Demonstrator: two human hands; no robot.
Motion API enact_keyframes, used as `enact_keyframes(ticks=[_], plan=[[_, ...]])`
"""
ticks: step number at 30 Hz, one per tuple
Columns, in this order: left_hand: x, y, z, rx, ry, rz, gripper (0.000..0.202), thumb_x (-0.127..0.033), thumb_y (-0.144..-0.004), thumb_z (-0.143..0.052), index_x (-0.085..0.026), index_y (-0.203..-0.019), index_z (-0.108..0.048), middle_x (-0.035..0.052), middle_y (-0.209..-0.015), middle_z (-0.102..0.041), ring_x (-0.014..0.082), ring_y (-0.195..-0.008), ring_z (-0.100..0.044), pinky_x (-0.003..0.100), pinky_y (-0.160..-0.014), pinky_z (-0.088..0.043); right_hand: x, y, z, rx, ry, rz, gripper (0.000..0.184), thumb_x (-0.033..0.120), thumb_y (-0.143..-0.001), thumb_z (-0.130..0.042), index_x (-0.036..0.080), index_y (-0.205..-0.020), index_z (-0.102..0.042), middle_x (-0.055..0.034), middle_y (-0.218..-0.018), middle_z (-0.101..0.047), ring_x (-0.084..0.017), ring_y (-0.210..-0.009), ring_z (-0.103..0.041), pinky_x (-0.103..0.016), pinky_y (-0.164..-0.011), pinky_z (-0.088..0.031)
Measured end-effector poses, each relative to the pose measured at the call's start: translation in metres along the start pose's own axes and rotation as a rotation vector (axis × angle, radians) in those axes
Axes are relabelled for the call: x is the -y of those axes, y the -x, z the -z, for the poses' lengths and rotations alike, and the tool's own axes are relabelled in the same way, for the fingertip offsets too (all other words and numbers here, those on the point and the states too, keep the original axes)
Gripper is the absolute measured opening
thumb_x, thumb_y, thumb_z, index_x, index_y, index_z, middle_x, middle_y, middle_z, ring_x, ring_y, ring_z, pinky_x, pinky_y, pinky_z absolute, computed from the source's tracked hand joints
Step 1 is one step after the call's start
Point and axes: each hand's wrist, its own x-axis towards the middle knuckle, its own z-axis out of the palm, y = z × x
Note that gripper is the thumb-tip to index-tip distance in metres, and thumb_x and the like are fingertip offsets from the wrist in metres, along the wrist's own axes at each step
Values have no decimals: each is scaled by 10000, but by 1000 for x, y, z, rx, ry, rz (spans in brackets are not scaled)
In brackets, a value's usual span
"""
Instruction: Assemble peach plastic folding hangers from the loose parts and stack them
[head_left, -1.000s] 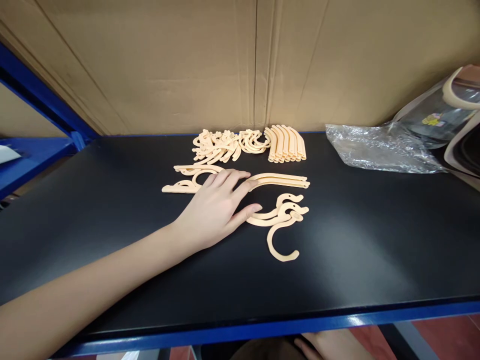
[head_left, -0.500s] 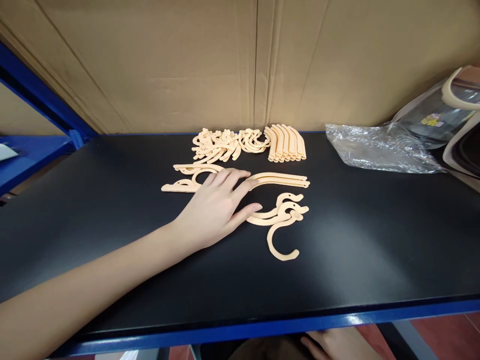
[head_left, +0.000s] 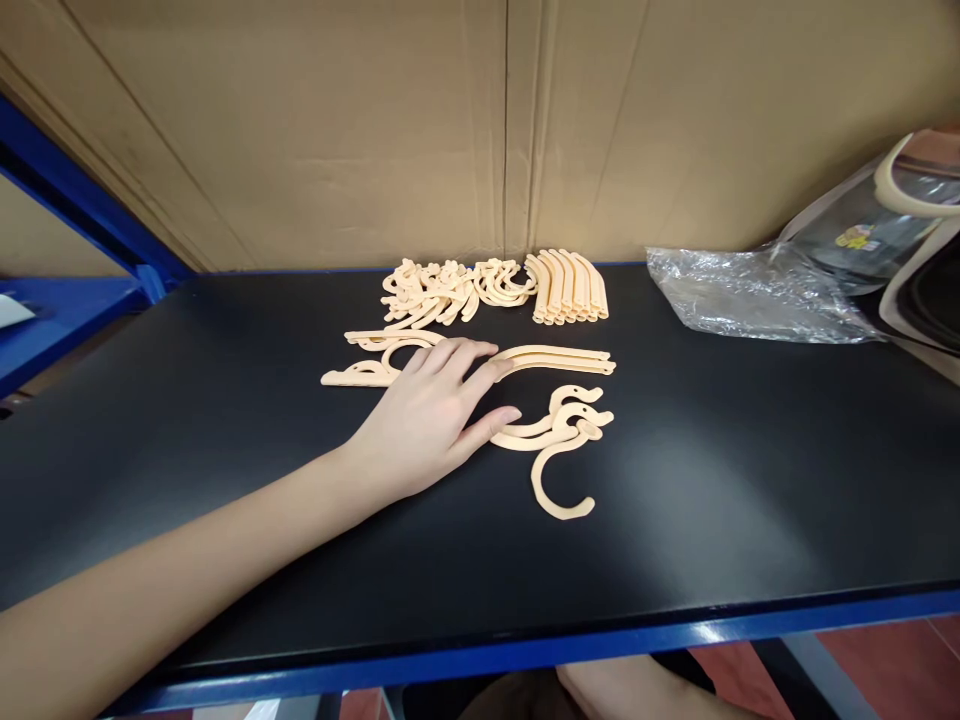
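My left hand [head_left: 431,410] lies over a group of cream plastic pieces that look like folding hanger parts, its fingers stretched out and apart. Its fingertips touch the near end of a pair of curved hanger arms [head_left: 562,357]. Close to the thumb are two wavy, curved pieces [head_left: 574,412] with small holes, and a hook [head_left: 541,490] lies in front of them. Left of the hand sit more flat hanger pieces [head_left: 356,375], partly covered by it. Below the shelf's front edge, my right hand [head_left: 600,688] shows only in part; its fingers are hidden.
Behind, a heap of small hanger parts [head_left: 431,290] lies beside a neat stack of curved arms [head_left: 566,288]. Clear plastic wrap [head_left: 742,290] and a transparent container [head_left: 840,240] stand at the right. Cardboard [head_left: 375,130] backs the black shelf [head_left: 712,480]; a blue frame [head_left: 600,640] edges it.
My right hand has shifted left below the shelf edge, and its fingers no longer show. My left hand stays over the hanger pieces. The view has moved slightly.
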Motion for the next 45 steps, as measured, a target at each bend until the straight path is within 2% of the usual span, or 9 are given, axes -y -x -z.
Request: enact_keyframes(ticks=[4, 11, 17, 22, 26, 31, 35, 38, 45], plan=[[0, 1, 0, 3, -4, -1, 449, -429, -980, -404, -132, -1279, -559, 133, -1311, -541, 290, -1170, -487, 444, -979, -399, -2, 7, -2, -8, 43, 9, 283, 367, -960, -497, 188, -1140, -621, -78, -1070, -674, -166, -886, -653, -362, -808, -548], [0, 0, 0, -2, -10, 2, 443, -421, -979, -411, -131, -1279, -560, 132, -1314, -541, 290, -1166, -491, 438, -973, -399, -2, 7, -9, -2, 80, 77, 219, 190, -853, -516, 136, -1004, -666, -60, -762, -714, -184, -667, -660, -264, -631, -527], [0, 0, 0, -7, -10, -3, 454, -429, -982, -399, -123, -1275, -563, 136, -1311, -543, 291, -1170, -488, 438, -985, -390, 13, -13, -9, 8, 55, 110, 221, 182, -839, -546, 164, -1016, -677, -47, -749, -726, -218, -748, -682, -287, -714, -546], [0, 1, 0, -3, -17, 3, 452, -433, -984, -393, -135, -1278, -562, 127, -1310, -545, 287, -1164, -492, 434, -975, -396, 29, -32, 0, -24, -8, 93, 238, 203, -933, -501, 196, -1108, -663, -53, -983, -726, -186, -910, -673, -301, -857, -525], [0, 1, 0, -3, -19, 1, 459, -440, -984, -391, -134, -1281, -559, 125, -1314, -544, 286, -1165, -492, 432, -971, -398, 37, -42, 3, -58, -31, 43, 284, 332, -948, -533, 172, -1167, -617, -90, -1153, -657, -186, -993, -646, -401, -897, -521], [-1, 0, 0, -18, -29, -5, 457, -437, -985, -386, -132, -1278, -561, 125, -1307, -547, 284, -1161, -495, 427, -973, -398, 25, -27, -9, -62, -10, 15, 261, 315, -929, -553, 190, -1134, -656, -85, -1062, -700, -210, -952, -666, -406, -878, -535], [-1, 0, 1, -11, -25, 0, 457, -436, -985, -388, -135, -1284, -557, 126, -1314, -543, 284, -1169, -491, 427, -982, -396, 17, -13, -24, -57, 93, 43, 196, 210, -880, -552, 157, -976, -714, -84, -865, -736, -233, -829, -689, -365, -818, -556], [-1, 0, 0, -9, -24, 5, 458, -440, -984, -388, -135, -1279, -561, 128, -1314, -545, 286, -1169, -491, 431, -982, -398, 11, -7, -28, -64, 128, 67, 169, 251, -824, -604, 148, -893, -719, -89, -812, -734, -231, -752, -693, -325, -751, -569], [-1, 1, 0, -12, -8, -4, 459, -438, -984, -387, -133, -1288, -547, 135, -1314, -542, 288, -1171, -489, 436, -986, -396, -4, 21, 6, -70, 242, 104, 247, 333, -813, -631, 127, -924, -709, -142, -846, -722, -316, -823, -690, -445, -759, -562]])
